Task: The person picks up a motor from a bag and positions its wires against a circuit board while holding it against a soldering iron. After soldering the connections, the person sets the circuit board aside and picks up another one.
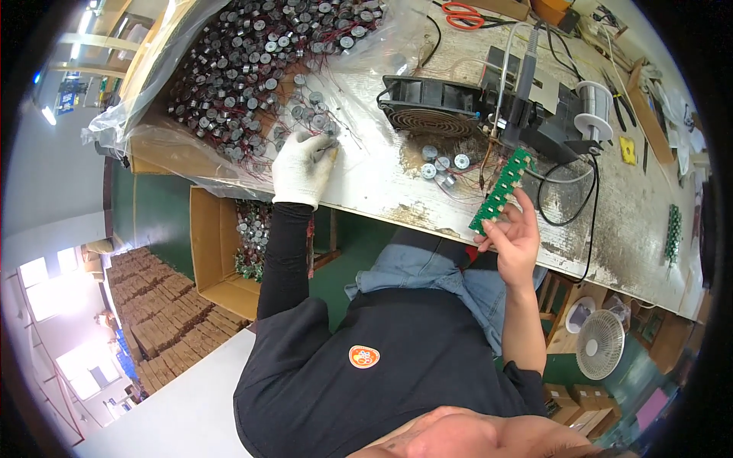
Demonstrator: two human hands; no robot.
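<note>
My left hand (303, 169), in a white glove, reaches to the edge of a big heap of small round metal motors (267, 57) with thin red wires. Its fingers are curled closed, right beside a few loose motors (313, 114); what they pinch is hidden. My bare right hand (515, 238) grips the lower end of a long green circuit board (502, 191) between thumb and fingers. The board is tilted above the table's near edge, its upper end close to a soldering iron (525, 72) fixed in a stand. Several motors (439, 164) lie left of the board.
A black fan (431, 103) stands behind the loose motors. Right of the iron is a solder wire spool (594, 108), with black cables looping below it. Orange-handled scissors (463, 15), pliers (620, 103) and more green boards (673, 235) lie on the worn white table (366, 187).
</note>
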